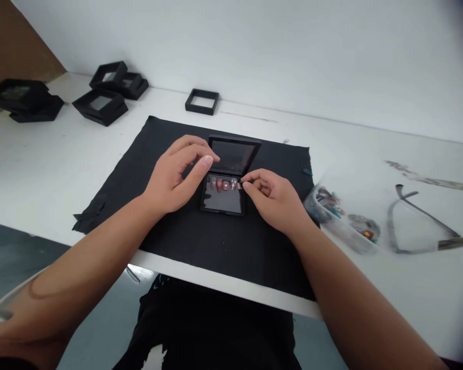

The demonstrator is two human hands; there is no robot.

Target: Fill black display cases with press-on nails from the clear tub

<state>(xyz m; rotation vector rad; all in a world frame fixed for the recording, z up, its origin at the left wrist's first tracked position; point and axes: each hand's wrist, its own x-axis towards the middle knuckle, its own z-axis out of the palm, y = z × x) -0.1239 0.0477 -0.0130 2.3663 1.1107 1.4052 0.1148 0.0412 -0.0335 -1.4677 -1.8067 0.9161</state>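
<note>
A small black display case (224,200) lies open on a black cloth (200,241), its lid (234,155) tilted up at the back. A row of pink and dark red press-on nails (224,184) sits along the case's upper edge. My left hand (175,177) rests at the case's left side, thumb stretched toward the lid's lower edge, fingers curled above it. My right hand (272,198) is at the case's right side, thumb and forefinger pinched at the rightmost nail in the row.
Several black frame boxes (100,103) stand at the back left and one (202,100) behind the cloth. A clear plastic container (339,216) with small items and a pair of glasses (420,226) lie to the right. The table's front edge (231,290) runs above my lap.
</note>
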